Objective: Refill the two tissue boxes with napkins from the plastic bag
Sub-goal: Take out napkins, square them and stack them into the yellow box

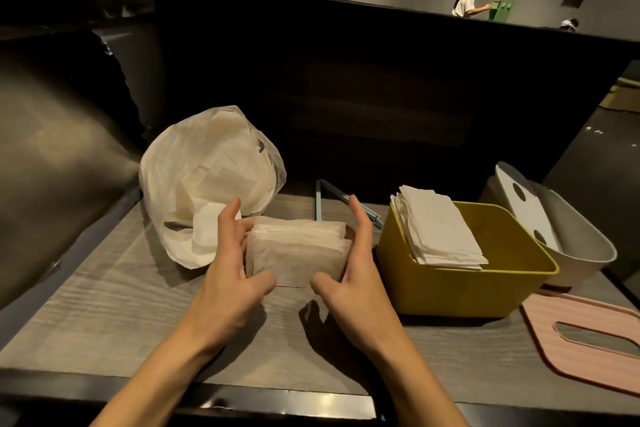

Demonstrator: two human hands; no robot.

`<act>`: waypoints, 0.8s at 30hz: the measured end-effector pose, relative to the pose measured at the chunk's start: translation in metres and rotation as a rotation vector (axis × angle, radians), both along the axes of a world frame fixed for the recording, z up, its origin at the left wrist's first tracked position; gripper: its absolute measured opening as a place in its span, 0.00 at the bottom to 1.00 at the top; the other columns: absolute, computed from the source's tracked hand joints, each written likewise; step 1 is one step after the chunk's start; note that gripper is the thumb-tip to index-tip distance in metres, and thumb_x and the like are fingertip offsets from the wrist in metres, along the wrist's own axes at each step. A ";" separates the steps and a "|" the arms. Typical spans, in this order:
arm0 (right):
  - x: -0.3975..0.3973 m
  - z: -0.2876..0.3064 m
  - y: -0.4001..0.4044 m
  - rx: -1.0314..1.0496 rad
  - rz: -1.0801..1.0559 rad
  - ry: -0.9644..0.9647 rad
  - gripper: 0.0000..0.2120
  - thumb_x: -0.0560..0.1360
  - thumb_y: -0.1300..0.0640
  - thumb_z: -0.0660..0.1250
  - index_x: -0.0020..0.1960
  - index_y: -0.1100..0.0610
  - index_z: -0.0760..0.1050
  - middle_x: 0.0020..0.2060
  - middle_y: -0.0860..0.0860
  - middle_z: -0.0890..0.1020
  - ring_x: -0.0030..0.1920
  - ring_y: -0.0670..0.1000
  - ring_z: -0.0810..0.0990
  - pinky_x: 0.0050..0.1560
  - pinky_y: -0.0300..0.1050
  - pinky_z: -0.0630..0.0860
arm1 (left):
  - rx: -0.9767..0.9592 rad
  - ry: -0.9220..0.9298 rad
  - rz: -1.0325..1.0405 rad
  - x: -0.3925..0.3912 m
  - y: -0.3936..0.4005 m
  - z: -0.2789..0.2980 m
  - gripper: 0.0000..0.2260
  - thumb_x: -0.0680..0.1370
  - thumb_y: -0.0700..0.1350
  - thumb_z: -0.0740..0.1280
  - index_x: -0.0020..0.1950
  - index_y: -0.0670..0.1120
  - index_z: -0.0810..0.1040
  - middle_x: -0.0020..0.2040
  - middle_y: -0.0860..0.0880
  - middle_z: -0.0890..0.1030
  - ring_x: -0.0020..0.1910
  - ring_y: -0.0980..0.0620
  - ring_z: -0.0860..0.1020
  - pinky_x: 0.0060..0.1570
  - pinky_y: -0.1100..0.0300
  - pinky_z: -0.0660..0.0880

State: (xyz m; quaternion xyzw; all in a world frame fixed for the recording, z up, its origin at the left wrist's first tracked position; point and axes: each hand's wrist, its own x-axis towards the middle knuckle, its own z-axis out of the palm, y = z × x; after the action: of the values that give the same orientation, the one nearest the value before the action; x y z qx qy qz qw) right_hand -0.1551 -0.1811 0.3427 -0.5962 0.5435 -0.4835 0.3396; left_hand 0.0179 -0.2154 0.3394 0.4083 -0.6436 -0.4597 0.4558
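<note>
A stack of napkins (297,251) stands on the wooden table (114,308) in the middle. My left hand (231,274) holds its left end and my right hand (351,274) holds its right end, thumbs at the front. To the left lies the white plastic bag (207,177), crumpled, with more napkins showing inside. On the right stands the yellow tissue box (460,282), lid off, with a tilted stack of white napkins (438,229) leaning over its back rim. Behind it sits the pale grey tissue box (585,253) with a white lid (524,204) propped in it.
A pink slotted lid (588,343) lies flat at the table's right front. A grey-blue frame (329,194) lies behind the napkins. A dark partition rises behind the table, a padded seat is at left. People work in the far background.
</note>
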 end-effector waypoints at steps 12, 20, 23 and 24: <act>-0.001 0.000 -0.003 0.017 -0.030 0.060 0.50 0.73 0.61 0.68 0.75 0.23 0.43 0.64 0.40 0.74 0.62 0.48 0.78 0.68 0.56 0.77 | -0.062 -0.082 -0.007 -0.002 -0.006 -0.004 0.46 0.69 0.36 0.68 0.75 0.66 0.47 0.66 0.56 0.75 0.49 0.58 0.82 0.44 0.65 0.78; -0.002 0.004 -0.002 0.053 -0.056 -0.050 0.49 0.79 0.67 0.64 0.79 0.29 0.40 0.64 0.35 0.74 0.65 0.39 0.76 0.70 0.44 0.74 | -0.095 -0.093 0.068 -0.001 -0.004 -0.003 0.44 0.72 0.46 0.69 0.71 0.75 0.42 0.67 0.61 0.75 0.63 0.58 0.78 0.60 0.66 0.73; 0.004 0.004 -0.005 0.061 -0.042 0.010 0.50 0.77 0.63 0.66 0.78 0.26 0.40 0.65 0.47 0.78 0.60 0.42 0.80 0.66 0.45 0.77 | -0.056 -0.155 -0.011 -0.005 -0.004 -0.001 0.47 0.71 0.46 0.68 0.75 0.69 0.36 0.70 0.64 0.69 0.65 0.66 0.74 0.61 0.77 0.67; 0.006 0.004 -0.005 0.058 -0.036 0.016 0.50 0.76 0.62 0.66 0.77 0.25 0.40 0.65 0.50 0.79 0.57 0.43 0.80 0.64 0.46 0.78 | -0.043 -0.155 -0.037 -0.005 -0.003 -0.001 0.49 0.70 0.44 0.67 0.76 0.67 0.35 0.70 0.65 0.68 0.66 0.66 0.73 0.62 0.76 0.67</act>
State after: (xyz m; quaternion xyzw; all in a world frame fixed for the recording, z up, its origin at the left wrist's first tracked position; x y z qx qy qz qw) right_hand -0.1491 -0.1865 0.3465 -0.5801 0.5707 -0.4689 0.3435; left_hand 0.0129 -0.2187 0.3382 0.4209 -0.6941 -0.4209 0.4048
